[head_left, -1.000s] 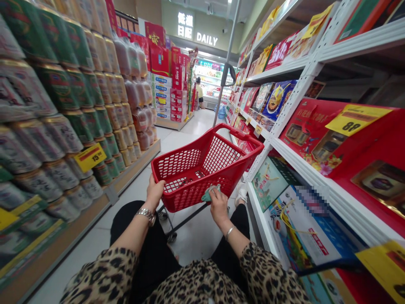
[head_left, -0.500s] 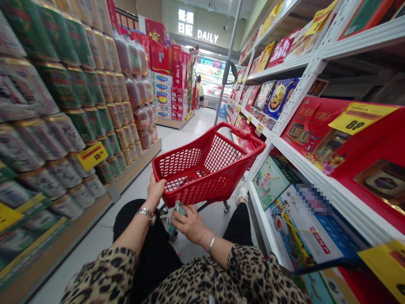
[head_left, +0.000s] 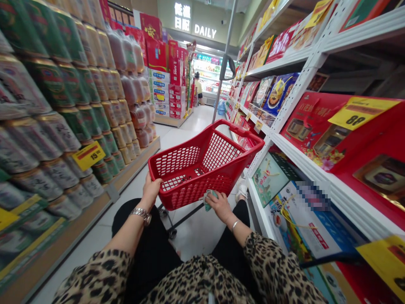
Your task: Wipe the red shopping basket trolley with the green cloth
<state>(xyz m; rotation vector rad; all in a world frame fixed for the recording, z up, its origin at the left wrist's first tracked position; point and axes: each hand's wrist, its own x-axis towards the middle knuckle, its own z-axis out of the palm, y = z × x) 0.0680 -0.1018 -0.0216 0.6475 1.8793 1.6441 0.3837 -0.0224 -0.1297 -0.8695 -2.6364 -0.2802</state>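
Evidently mid-wipe: left hand point(head_left: 151, 190) clamped over near-left rim corner of red basket point(head_left: 202, 169), right hand point(head_left: 220, 205) pinching bunched green cloth point(head_left: 209, 196) against near-right wall; other walls probably left.

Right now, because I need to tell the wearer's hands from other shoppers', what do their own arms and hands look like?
Both arms wear loose leopard-print sleeves, tan with black spots, ending short of the wrists. The left hand has a silver metal-band watch at its wrist. The right hand has a thin silver bangle. No gloves.
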